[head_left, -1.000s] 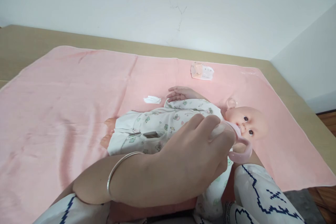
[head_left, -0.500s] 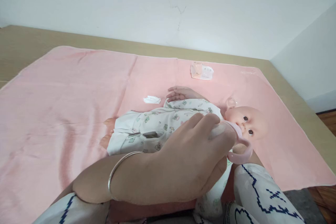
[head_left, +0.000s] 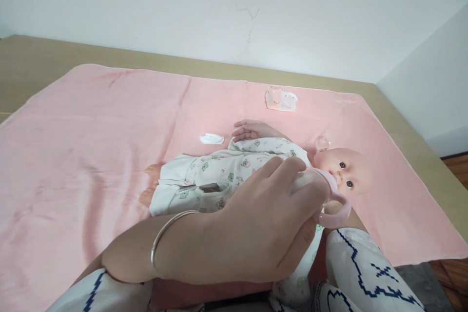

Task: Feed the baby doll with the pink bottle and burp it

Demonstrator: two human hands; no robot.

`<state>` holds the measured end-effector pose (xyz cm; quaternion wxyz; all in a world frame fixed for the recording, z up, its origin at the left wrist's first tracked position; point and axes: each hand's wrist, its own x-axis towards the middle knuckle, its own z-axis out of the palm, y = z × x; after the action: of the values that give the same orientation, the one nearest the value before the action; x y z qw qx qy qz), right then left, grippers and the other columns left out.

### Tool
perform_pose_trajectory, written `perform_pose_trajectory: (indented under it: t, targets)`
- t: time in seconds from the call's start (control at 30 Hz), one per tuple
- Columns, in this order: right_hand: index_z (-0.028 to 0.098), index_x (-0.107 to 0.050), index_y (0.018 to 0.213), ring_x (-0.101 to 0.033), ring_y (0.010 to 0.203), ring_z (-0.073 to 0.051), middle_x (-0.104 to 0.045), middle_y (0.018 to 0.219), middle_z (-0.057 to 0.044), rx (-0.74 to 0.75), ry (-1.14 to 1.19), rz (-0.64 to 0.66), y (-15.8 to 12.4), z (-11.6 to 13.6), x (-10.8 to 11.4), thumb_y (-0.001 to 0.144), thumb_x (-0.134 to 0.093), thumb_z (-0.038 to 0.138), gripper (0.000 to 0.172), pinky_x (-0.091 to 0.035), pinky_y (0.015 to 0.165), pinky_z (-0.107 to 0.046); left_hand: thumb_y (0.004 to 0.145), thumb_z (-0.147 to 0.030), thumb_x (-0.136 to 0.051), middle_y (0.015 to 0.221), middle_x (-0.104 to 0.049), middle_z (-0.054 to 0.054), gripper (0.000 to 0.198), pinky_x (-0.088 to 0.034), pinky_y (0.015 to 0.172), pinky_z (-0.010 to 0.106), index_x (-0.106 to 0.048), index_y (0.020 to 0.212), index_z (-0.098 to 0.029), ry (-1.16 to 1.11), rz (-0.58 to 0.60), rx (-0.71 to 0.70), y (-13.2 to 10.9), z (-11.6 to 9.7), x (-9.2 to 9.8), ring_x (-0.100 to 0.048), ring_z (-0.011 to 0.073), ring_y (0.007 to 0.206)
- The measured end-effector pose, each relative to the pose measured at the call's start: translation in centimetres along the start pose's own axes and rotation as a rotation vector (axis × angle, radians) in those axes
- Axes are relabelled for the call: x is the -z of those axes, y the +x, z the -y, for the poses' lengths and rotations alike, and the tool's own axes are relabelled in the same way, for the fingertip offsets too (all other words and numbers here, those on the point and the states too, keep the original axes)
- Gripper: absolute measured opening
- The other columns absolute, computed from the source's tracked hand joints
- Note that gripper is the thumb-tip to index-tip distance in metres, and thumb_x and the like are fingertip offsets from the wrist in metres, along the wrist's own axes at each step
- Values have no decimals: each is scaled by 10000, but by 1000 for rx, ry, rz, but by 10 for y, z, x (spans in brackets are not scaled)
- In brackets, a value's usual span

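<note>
A baby doll (head_left: 210,170) in a white printed suit lies on its back with its head to the right. My left hand (head_left: 270,224), with a silver bangle at the wrist, is wrapped round a baby bottle (head_left: 335,215) with pink handles. The bottle's top end is at the doll's mouth; my fingers cover most of its body. My right forearm passes under the doll's neck. Beyond the doll, my right hand (head_left: 258,129) shows with its fingers stretched loosely along the doll's sleeve. The doll's own hand is hidden there.
A pink mat (head_left: 120,112) covers much of the wooden surface (head_left: 175,66). On it lie a folded white tissue (head_left: 212,139), a small printed packet (head_left: 281,99) and a translucent rounded thing (head_left: 323,143) by the doll's head. A white wall (head_left: 146,5) stands behind.
</note>
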<state>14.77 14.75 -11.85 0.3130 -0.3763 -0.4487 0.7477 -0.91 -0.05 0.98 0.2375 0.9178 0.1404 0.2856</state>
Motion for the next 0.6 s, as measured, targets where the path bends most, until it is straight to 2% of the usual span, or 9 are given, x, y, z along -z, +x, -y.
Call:
perform_pose_trajectory:
  t: [0.13,0.33,0.47,0.6]
  targets:
    - [86,-599,1284,-671,1004,-163,-655,1146,-103,13,4,-14,-1,-2,-2,1015,-604,329,363,-625,860,-318,999,-110,-380,1138,-643,121,236,-535,942,424,-601,1080,-111,27,4,-8,1,-1,2,-581,251,1018]
    - [81,-541,1334,-660,998,-86,-697,1052,-26,41,-34,-12,-4,-2,-6,1086,-418,250,324,-600,848,-187,984,-154,-432,1157,-640,117,211,-564,913,410,-593,1120,-145,57,-22,17,2,-4,-2,-601,240,1014]
    - [46,-524,1335,-689,958,-102,-703,1063,-57,43,-39,-21,-4,-1,-7,1087,-430,250,334,-616,828,-227,931,-90,-487,1191,-628,119,207,-578,892,402,-599,1100,-133,121,-31,68,1,-6,-7,-599,234,1026]
    - [57,-567,1301,-703,920,-115,-699,1076,-94,39,-47,-36,-1,-2,-6,1068,-487,260,318,-634,822,-257,895,-21,-527,1184,-617,97,224,-578,862,390,-604,1081,-118,183,-63,55,2,-3,-10,-590,232,1013]
